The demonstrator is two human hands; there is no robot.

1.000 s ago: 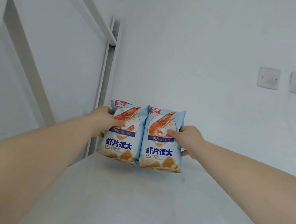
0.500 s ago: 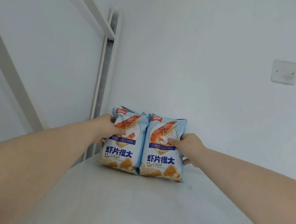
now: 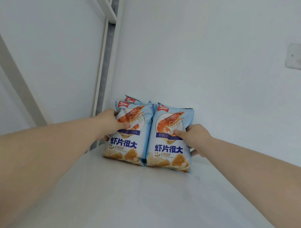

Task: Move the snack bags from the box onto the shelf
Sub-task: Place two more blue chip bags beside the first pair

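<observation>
Two light-blue snack bags with a shrimp picture stand upright side by side at the back of the white shelf (image 3: 151, 202). My left hand (image 3: 110, 122) grips the left snack bag (image 3: 127, 145), thumb across its front. My right hand (image 3: 194, 138) grips the right snack bag (image 3: 169, 152) the same way. The bags' bottoms rest on the shelf. The tops of more bags (image 3: 131, 100) of the same kind show just behind them. The box is out of view.
The white wall (image 3: 212, 64) rises right behind the bags. The shelf's upright post (image 3: 104, 67) and a slanted brace (image 3: 6, 59) stand at the left. Two wall plates (image 3: 299, 56) sit at the upper right.
Both hands have carried the two bags farther back and set them down on the shelf against the bags behind. The view has moved closer.
</observation>
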